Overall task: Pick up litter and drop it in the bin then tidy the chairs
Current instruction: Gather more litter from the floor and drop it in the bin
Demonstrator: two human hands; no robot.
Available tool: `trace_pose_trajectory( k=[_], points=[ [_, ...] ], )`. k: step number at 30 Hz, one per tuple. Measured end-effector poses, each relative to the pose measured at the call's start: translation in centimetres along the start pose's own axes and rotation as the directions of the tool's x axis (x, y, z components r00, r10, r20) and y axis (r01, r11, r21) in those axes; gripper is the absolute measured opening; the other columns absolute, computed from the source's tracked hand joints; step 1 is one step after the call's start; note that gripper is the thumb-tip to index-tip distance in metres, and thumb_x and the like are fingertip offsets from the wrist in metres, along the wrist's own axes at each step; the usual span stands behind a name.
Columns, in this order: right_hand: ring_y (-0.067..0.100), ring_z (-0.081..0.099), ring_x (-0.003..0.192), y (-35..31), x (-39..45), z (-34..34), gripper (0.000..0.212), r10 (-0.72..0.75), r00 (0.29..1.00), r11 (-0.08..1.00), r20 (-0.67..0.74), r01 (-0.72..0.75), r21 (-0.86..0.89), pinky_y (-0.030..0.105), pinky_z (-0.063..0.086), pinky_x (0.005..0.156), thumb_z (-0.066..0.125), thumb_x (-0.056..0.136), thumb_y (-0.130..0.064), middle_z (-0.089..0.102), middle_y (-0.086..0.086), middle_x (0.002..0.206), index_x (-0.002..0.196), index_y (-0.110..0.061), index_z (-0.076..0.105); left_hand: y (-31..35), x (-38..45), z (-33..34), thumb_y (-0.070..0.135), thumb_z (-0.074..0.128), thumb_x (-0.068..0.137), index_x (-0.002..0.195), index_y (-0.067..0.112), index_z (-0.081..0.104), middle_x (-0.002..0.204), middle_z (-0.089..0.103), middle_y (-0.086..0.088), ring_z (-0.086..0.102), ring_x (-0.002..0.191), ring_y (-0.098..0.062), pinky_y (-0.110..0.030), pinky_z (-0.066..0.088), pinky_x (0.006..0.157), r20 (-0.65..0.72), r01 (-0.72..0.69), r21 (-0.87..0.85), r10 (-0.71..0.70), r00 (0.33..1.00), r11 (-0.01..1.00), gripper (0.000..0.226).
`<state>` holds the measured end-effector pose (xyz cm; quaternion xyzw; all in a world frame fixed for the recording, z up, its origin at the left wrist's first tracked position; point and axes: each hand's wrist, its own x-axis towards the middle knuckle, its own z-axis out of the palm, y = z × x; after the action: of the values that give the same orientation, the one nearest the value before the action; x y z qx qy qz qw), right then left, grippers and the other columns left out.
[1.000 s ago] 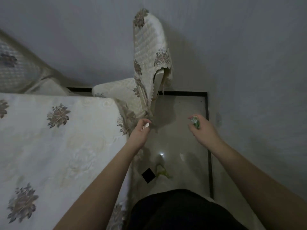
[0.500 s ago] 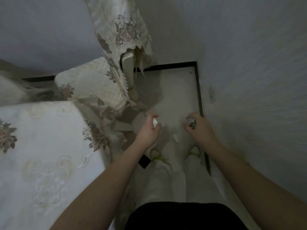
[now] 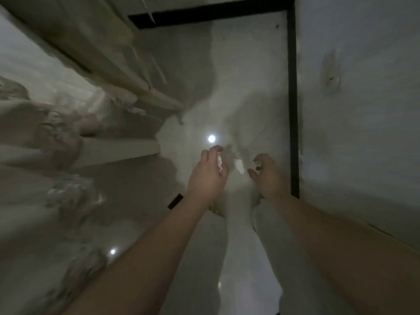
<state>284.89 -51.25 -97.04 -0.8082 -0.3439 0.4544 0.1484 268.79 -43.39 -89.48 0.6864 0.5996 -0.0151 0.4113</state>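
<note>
Litter-gathering is in hand. At frame centre the left hand [image 3: 208,178] pinches a white paper scrap [image 3: 220,160] in its fingers; the right hand [image 3: 269,177] curls its fingers around a small greenish wrapper [image 3: 258,164]. Another pale scrap [image 3: 239,165] lies on the floor [image 3: 250,76] between them, probably the next pickup. No bin shows.

The floor [image 3: 250,64] is pale glossy grey, edged at twelve and three o'clock by a black skirting line [image 3: 292,98]. The wall [image 3: 363,110] is plain grey-white. At nine o'clock hangs cream cloth [image 3: 45,133] (its pattern is blurred). The scrap [image 3: 219,160] is white.
</note>
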Motion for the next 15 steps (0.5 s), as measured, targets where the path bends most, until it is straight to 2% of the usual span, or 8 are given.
trace_pose_trajectory(
  k=[4, 7, 9, 13, 15],
  points=[
    [0.024, 0.057, 0.096, 5.8, 5.3, 5.9, 0.036, 0.011, 0.999, 0.995, 0.052, -0.006, -0.102, 0.034, 0.047, 0.084, 0.064, 0.087, -0.021, 0.053, 0.008, 0.116, 0.121, -0.016, 0.051, -6.3, 3.0, 5.9, 0.024, 0.047, 0.097, 0.134, 0.02, 0.043, 0.121, 0.049, -0.005, 0.06, 0.083, -0.024, -0.032, 0.041, 0.066, -0.005, 0.04, 0.026, -0.039, 0.999, 0.999, 0.037],
    [0.031, 0.059, 0.095, 8.7, 9.6, 9.5, 0.047, -0.014, 0.993, 0.964, 0.117, 0.044, -0.263, 0.031, 0.045, 0.079, 0.063, 0.087, -0.018, 0.048, 0.012, 0.122, 0.131, -0.016, 0.045, -10.1, 4.7, 9.2, 0.024, 0.047, 0.097, 0.135, 0.021, 0.042, 0.123, 0.047, -0.004, 0.059, 0.085, -0.024, -0.028, 0.033, 0.064, 0.006, 0.071, 0.039, -0.071, 0.997, 0.997, 0.039],
    [0.033, 0.06, 0.094, 10.5, 11.9, 11.6, 0.053, -0.021, 0.989, 0.941, 0.15, 0.07, -0.333, 0.03, 0.045, 0.077, 0.061, 0.088, -0.017, 0.042, 0.013, 0.128, 0.138, -0.017, 0.04, -12.5, 6.0, 10.9, 0.026, 0.046, 0.098, 0.136, 0.021, 0.041, 0.124, 0.048, -0.004, 0.059, 0.084, -0.023, -0.028, 0.034, 0.065, 0.032, 0.042, 0.054, -0.043, 0.999, 0.998, 0.039],
    [0.038, 0.06, 0.092, 14.4, 15.3, 15.6, 0.061, 0.063, 0.986, 0.935, 0.154, -0.004, -0.354, 0.04, 0.05, 0.083, 0.06, 0.087, -0.016, 0.035, 0.015, 0.13, 0.142, -0.021, 0.034, -16.6, 8.1, 12.9, 0.024, 0.047, 0.097, 0.137, 0.019, 0.042, 0.12, 0.049, -0.006, 0.059, 0.082, -0.024, -0.028, 0.037, 0.066, 0.064, -0.001, 0.084, -0.005, 0.998, 0.997, 0.04],
    [0.041, 0.06, 0.09, 15.1, 16.6, 17.4, 0.061, 0.099, 0.984, 0.929, 0.146, -0.039, -0.367, 0.042, 0.052, 0.08, 0.062, 0.086, -0.017, 0.035, 0.017, 0.127, 0.14, -0.019, 0.034, -17.9, 8.9, 13.3, 0.023, 0.047, 0.097, 0.137, 0.02, 0.041, 0.121, 0.048, -0.005, 0.059, 0.084, -0.023, -0.028, 0.037, 0.067, 0.069, 0.021, 0.083, -0.027, 0.997, 0.996, 0.04]
  ],
)
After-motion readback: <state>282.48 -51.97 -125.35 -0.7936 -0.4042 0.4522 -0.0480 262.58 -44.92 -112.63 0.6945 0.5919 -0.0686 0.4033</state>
